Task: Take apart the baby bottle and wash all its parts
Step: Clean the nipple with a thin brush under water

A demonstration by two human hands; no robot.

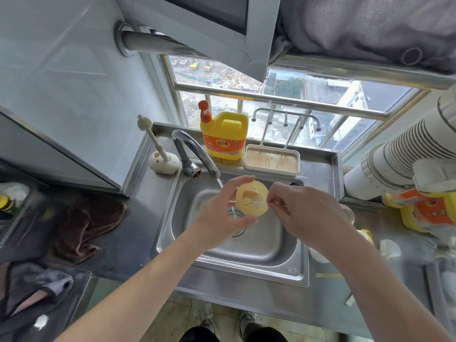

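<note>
Steel sink [271,245] under window [222,77] (tap [195,149] running); left hand [222,218] holds cap [251,195].

Two hands [219,215] [308,213], one cap [251,193], one straw [257,204]

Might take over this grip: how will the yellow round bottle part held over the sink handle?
Probably light: the left hand grips the yellow round part at its rim with fingertips only. Likely slippery, as the tap runs just beside it. Being round, it could roll if dropped into the sink.
</note>
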